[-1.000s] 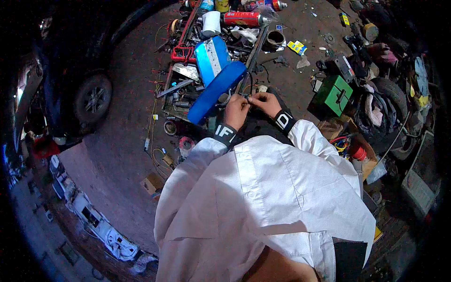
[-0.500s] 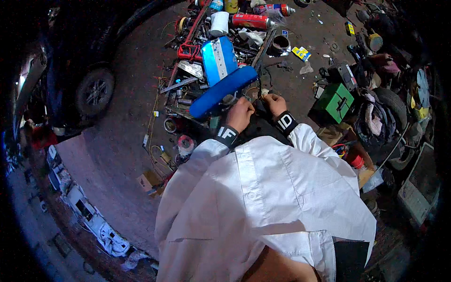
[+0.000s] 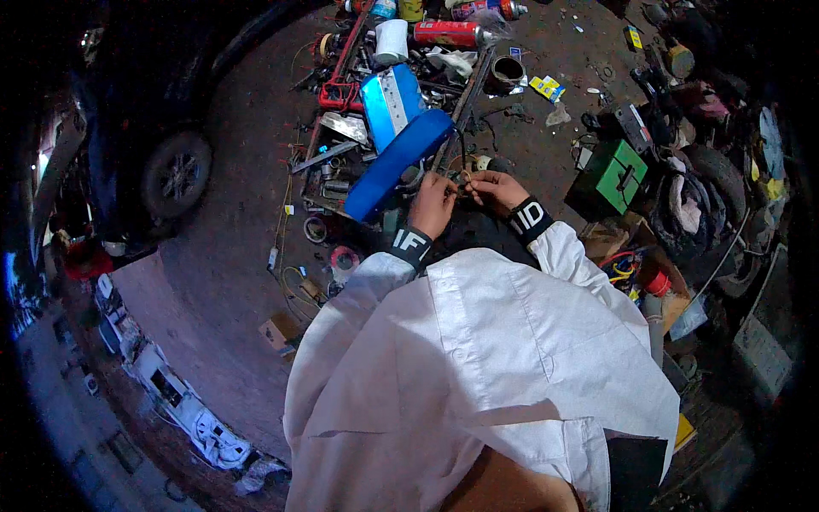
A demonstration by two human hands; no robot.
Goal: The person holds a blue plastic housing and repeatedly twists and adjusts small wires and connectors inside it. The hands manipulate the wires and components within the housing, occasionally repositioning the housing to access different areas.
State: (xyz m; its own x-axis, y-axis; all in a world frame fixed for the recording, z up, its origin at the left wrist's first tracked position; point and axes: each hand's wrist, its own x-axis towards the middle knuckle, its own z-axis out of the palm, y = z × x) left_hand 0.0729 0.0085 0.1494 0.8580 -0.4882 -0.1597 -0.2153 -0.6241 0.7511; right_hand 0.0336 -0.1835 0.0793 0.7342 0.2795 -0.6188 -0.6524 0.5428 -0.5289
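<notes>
Head view: left hand (image 3: 432, 203) and right hand (image 3: 493, 186) pinch a thin wire (image 3: 461, 167); likely light, springy, best held near its ends.

The person wears a loose white shirt (image 3: 503, 375) with long sleeves and a seam running down the back. Each wrist carries a black band with white lettering, one on the left wrist (image 3: 411, 247) and one on the right wrist (image 3: 531, 218). A dark patch (image 3: 636, 469) sits at the shirt's lower hem.
</notes>
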